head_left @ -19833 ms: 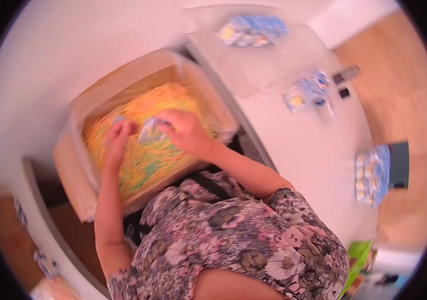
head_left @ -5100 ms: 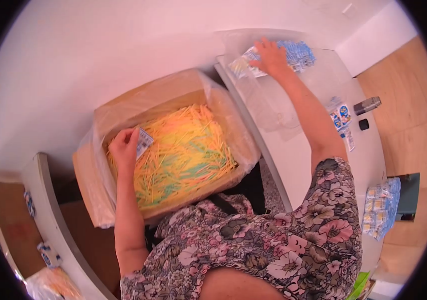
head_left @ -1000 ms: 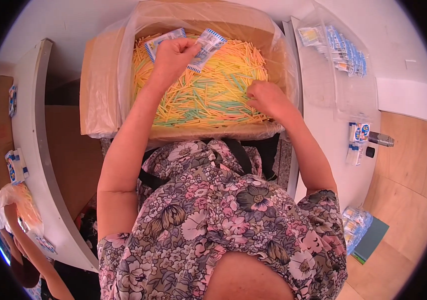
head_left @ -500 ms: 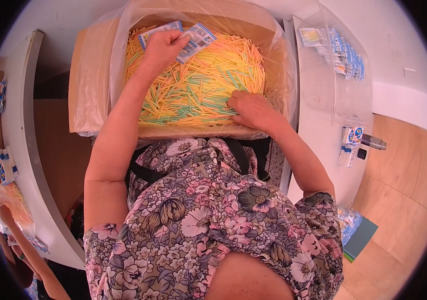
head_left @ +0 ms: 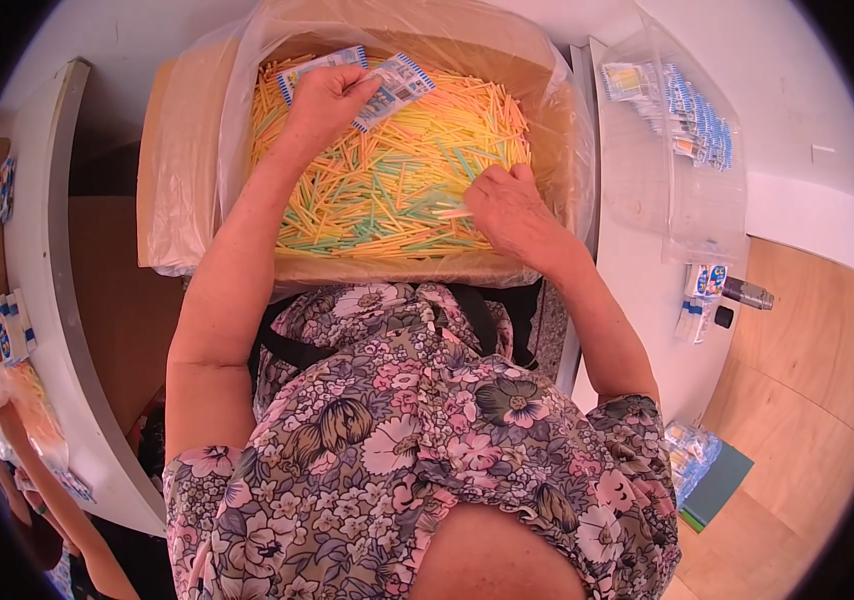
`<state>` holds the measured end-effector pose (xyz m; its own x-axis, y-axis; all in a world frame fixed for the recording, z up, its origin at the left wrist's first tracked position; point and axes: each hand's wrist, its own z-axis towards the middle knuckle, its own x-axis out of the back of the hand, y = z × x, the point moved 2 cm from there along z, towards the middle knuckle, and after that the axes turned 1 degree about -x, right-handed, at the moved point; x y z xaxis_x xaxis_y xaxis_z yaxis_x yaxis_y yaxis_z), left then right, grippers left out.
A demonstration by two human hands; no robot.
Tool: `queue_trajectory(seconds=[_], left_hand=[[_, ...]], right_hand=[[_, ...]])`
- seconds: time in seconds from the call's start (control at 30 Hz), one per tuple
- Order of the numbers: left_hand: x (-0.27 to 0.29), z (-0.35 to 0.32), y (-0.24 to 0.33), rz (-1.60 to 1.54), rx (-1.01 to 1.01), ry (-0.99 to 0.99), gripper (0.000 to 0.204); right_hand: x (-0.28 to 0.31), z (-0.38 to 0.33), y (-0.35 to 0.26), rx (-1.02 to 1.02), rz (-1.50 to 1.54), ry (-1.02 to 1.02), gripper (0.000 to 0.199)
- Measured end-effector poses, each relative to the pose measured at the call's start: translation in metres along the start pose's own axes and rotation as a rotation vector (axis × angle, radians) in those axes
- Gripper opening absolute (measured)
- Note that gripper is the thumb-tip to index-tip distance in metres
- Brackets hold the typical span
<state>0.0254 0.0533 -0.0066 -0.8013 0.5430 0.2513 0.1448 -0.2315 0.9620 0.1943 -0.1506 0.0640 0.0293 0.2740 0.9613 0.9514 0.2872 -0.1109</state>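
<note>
A cardboard box lined with clear plastic (head_left: 177,190) stands in front of me, filled with thin pastel sticks (head_left: 377,190) in yellow, orange, pink and green. Above its far left part, my left hand (head_left: 327,105) is closed, pinching a small clear packet with blue striped ends (head_left: 402,92). A second such packet (head_left: 319,66) shows behind that hand; whether the fingers grip it too is hidden. Over the right side of the sticks, my right hand (head_left: 515,218) is closed on a few of them, whose pale ends (head_left: 455,213) poke out to the left of the fingers.
On the right-hand table, a clear plastic bin (head_left: 637,190) holds several packets (head_left: 692,115). More packets (head_left: 702,290) and a metal-ended tool (head_left: 747,293) lie nearer. A green flat item (head_left: 717,485) sits farther down. At the left table, another person's arm (head_left: 47,480) reaches to a bag of sticks (head_left: 32,410).
My right hand has lifted slightly from among the sticks and turned, with a few sticks now in its fingers. My left hand has hardly moved with its packet.
</note>
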Motion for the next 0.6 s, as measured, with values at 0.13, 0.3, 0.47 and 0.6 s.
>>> queue_trajectory(seconds=[0.13,0.3,0.47,0.6], left_hand=[[0.001,0.001,-0.007,-0.019,-0.031,0.024,0.023],[0.003,0.003,-0.005,-0.017,-0.052,0.039,0.023],[0.005,0.004,-0.003,-0.058,-0.095,0.053,0.023],[0.006,0.004,-0.002,-0.088,-0.049,0.062,0.022]], right_hand=[[0.006,0.002,0.000,0.005,-0.055,0.035,0.008],[-0.005,0.016,-0.004,0.013,0.000,0.001,0.012],[-0.009,0.042,-0.018,-0.011,0.008,0.026,0.021],[-0.025,0.050,-0.021,-0.142,0.061,-0.110,0.035]])
